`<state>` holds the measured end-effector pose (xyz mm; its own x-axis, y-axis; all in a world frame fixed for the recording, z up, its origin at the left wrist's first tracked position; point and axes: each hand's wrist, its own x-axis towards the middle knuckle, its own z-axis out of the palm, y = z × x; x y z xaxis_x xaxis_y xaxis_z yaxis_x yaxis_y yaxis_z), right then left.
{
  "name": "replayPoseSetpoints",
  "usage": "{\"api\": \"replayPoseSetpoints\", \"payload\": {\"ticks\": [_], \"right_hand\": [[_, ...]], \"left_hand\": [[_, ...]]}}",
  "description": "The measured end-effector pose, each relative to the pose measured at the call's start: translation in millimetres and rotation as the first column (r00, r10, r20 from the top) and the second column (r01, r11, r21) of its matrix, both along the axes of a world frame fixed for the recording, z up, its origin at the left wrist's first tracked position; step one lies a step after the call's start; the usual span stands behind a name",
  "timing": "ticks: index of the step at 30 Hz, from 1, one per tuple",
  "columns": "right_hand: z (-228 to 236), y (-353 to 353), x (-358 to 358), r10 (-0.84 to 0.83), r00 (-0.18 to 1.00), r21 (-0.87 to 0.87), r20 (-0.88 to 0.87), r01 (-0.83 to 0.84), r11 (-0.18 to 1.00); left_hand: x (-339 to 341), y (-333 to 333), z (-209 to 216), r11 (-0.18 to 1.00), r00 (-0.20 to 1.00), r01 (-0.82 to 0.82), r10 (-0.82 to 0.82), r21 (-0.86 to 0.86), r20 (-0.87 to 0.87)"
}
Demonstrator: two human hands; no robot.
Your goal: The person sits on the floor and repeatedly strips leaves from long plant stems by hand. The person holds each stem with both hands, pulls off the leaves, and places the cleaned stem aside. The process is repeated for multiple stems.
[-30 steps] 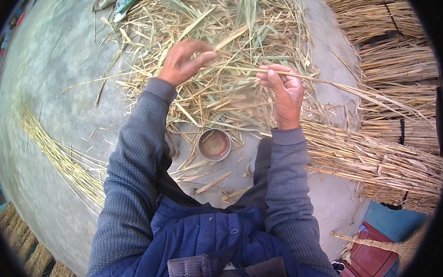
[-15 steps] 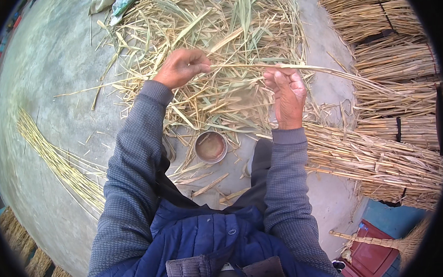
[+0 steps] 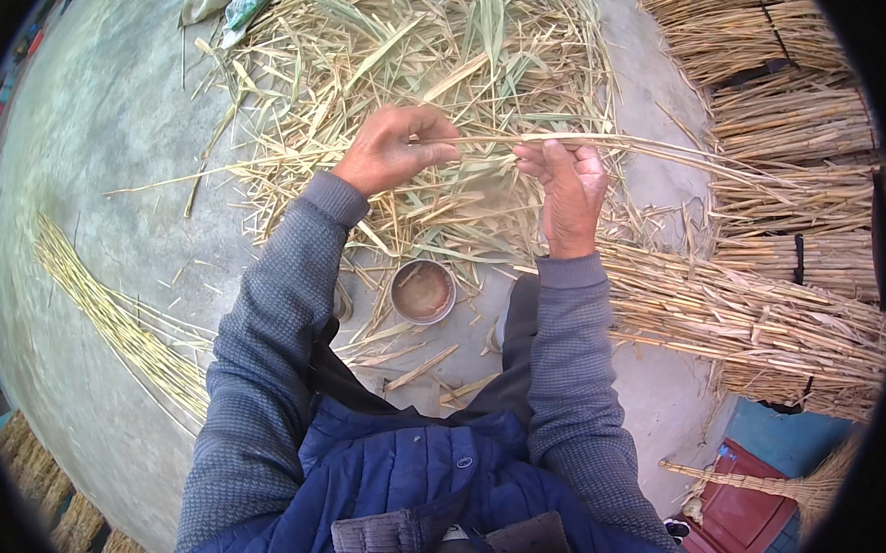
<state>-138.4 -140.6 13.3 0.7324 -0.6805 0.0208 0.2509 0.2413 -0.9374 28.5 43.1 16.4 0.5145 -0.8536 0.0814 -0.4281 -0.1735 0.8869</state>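
Note:
A long dry reed stalk stretches sideways between my hands, with a leafy sheath along its right part. My left hand pinches the stalk, and its thin end sticks out to the left over the floor. My right hand grips it between thumb and fingers, palm turned up. Below both hands spreads a heap of stripped leaves and straw. A small round metal bowl stands on the floor between my feet, with a brownish inside.
A loose bundle of reeds lies beside my right arm. Tied reed bundles are stacked at the right. Thin stalks lie on the concrete floor at left. A broom rests over a red plastic piece at lower right.
My left hand has slid a little right along the stalk, closer to my right hand. The right hand has shifted slightly left.

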Motion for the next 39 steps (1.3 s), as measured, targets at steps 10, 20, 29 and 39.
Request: {"api": "replayPoseSetpoints", "payload": {"ticks": [10, 20, 29, 39], "right_hand": [[0, 12, 2, 0.064, 0.993, -0.077, -0.102, -0.072, 0.994], [0, 15, 3, 0.087, 0.994, -0.126, -0.066, -0.095, 0.987], [-8, 19, 4, 0.106, 0.991, -0.163, -0.078, -0.118, 0.98], [-5, -2, -5, 0.064, 0.995, -0.161, -0.08, -0.077, 0.984]], "left_hand": [[-2, -10, -8, 0.982, 0.892, -0.152, 0.087, -0.112, -0.443], [-14, -19, -11, 0.999, 0.983, -0.035, 0.032, -0.01, -0.183], [15, -2, -3, 0.91, 0.782, -0.405, 0.295, -0.087, -0.549], [85, 60, -33, 0.676, 0.463, -0.736, 0.541, -0.035, 0.702]]}}
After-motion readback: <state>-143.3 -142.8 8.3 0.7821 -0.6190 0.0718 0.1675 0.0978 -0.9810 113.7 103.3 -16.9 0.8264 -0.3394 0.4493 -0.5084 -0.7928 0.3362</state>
